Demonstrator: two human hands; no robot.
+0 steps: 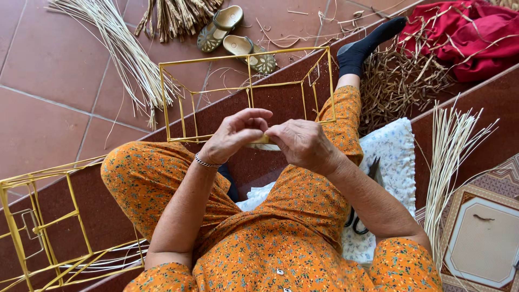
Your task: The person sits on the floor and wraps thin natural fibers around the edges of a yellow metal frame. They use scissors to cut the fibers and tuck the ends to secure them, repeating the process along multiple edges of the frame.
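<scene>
A yellow wire box frame [248, 89] rests on my lap and reaches out over the tiled step. My left hand [235, 134] and my right hand [304, 144] meet at the frame's near bottom bar. Both pinch a pale flat strip [259, 140] at that bar, fingers closed around it. A silver bracelet sits on my left wrist. I sit in orange flowered clothes with one leg in a black sock [363, 46] stretched forward.
A second yellow wire frame [46, 227] lies at the lower left. Bundles of pale reed strips lie at the upper left [127, 51] and right [446, 157]. Scissors [373, 173] rest on a white flowered cushion [392, 148]. Sandals [235, 35], brown fibre scraps and red cloth [476, 35] lie beyond.
</scene>
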